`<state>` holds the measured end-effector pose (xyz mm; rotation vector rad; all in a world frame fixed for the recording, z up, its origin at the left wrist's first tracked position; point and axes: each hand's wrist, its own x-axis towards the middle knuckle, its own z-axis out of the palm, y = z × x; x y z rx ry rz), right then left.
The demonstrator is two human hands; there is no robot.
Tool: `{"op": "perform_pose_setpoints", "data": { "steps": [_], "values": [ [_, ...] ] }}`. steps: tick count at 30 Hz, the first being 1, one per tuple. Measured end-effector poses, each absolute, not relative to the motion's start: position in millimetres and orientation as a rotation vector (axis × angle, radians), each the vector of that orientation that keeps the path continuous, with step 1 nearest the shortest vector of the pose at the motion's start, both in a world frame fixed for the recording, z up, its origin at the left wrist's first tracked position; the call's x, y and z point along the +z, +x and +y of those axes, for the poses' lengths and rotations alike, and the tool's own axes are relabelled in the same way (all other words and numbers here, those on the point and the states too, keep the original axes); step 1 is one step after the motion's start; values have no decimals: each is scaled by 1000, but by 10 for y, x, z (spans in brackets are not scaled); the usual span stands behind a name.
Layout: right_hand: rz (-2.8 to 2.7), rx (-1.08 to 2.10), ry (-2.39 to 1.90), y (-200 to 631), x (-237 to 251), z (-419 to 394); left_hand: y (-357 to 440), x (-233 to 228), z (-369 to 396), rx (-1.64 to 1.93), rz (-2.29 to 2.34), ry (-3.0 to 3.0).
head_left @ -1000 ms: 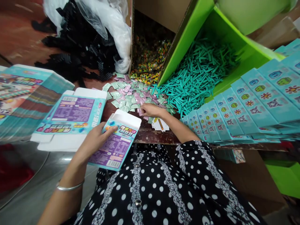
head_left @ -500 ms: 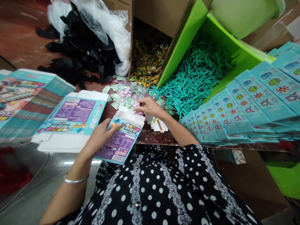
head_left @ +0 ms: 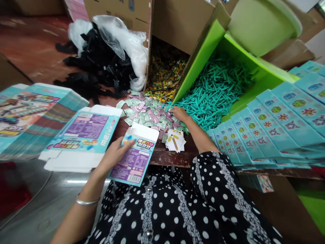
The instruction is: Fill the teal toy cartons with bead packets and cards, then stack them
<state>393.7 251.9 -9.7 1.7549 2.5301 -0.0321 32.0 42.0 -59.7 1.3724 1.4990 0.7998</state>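
Note:
My left hand point(head_left: 115, 154) is wrapped round a small blue and purple carton point(head_left: 132, 164), thumb on its printed face. The carton is tilted, its white flap point(head_left: 144, 131) standing up at the top. My right hand point(head_left: 179, 113) reaches to where the heap of small green and pink sachets point(head_left: 142, 110) meets the pile of teal plastic sticks point(head_left: 215, 88). Its fingers are bent together among the teal pieces; what they pinch, if anything, is too small to make out. Just below that hand lies a little stack of white cards point(head_left: 175, 140) with a pickaxe picture.
Flat cartons point(head_left: 78, 132) and a tall carton stack point(head_left: 30, 115) stand at the left. Rows of blue boxes point(head_left: 264, 125) line the right. Behind are black pieces with plastic wrap point(head_left: 137, 51), a cardboard box point(head_left: 182, 20) of orange-yellow packets point(head_left: 165, 78), and a green bin point(head_left: 264, 66).
My right hand has moved from the carton's opening and a pink sachet, away and to the right, onto the edge of the teal sticks. My left hand keeps the carton. The view has shifted slightly.

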Motion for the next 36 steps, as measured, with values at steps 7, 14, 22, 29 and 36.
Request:
{"op": "perform_pose_setpoints", "data": {
  "steps": [7,14,22,29,36],
  "values": [
    [2906,217,2201,3988,-26,2528,340,-659,423,827,1487,1324],
    [3162,-123,1831,2596,257,3218,349,-696,477,790,1454,1330],
    [2663,164,1331,973,-27,3692,363,-761,465,743,1438,1294],
    [2761,133,1193,1230,141,3528,360,-753,460,729,1465,1342],
    [3044,-7,1180,2436,725,2306,282,-695,341,936,1526,1327]
  ]
}}
